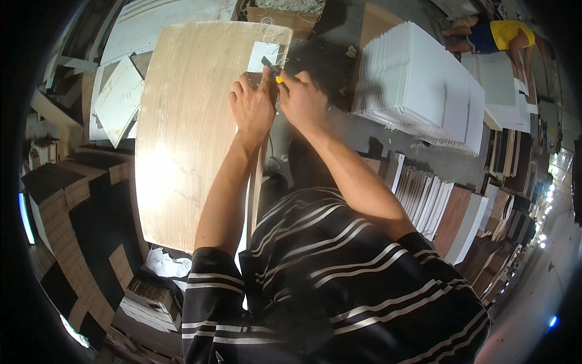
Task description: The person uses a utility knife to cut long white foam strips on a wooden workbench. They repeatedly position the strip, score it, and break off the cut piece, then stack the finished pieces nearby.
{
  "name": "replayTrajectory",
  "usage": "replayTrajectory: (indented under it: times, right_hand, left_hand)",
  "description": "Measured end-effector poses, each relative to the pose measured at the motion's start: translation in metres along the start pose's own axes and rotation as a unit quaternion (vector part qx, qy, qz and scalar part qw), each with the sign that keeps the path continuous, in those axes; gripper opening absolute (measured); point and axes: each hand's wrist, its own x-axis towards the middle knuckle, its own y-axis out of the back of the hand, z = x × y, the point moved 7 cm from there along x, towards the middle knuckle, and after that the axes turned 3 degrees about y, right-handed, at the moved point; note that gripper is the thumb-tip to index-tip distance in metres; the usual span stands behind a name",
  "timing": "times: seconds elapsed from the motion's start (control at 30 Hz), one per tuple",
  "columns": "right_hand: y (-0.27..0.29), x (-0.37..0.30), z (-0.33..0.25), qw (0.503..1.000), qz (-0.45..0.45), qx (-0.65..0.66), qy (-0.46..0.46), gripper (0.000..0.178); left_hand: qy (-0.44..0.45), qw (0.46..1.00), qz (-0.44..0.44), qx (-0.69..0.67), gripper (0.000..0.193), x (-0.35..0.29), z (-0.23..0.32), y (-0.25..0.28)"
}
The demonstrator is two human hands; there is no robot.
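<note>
A small white panel piece [259, 53] lies at the far right corner of a wood-grain board [194, 91]. My left hand [253, 106] bends its fingers at the white piece's near edge and holds it down, with the index finger stretched forward to a dark part on its right side. Close beside it, my right hand [304, 103] is closed around a small tool [279, 80] with a yellow part showing; its kind is mostly hidden by the fingers. Thin pale curled strips [267, 27] lie by the white piece.
A tall stack of white panels [418, 79] stands to the right, with a row of upright boards [424, 197] nearer me. Beyond, a person in a yellow top [508, 35] bends over more panels. A cardboard box [285, 21] of shavings sits ahead; dark stacked boards [85, 224] fill the left.
</note>
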Motion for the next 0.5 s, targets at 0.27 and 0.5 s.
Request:
replayTrajectory:
  times: [0.27,0.5]
  right_hand:
    - [0.009,0.014,0.017,0.998,0.024,0.008,0.065,0.031]
    - [0.003,0.039,0.026,0.996,0.045,0.002,0.07,0.031]
  left_hand:
    - [-0.003,1.0,-0.003,-0.024,0.055,-0.004,-0.003,-0.003]
    - [-0.034,0.999,0.017,-0.022,0.055,-0.011,-0.005,-0.004]
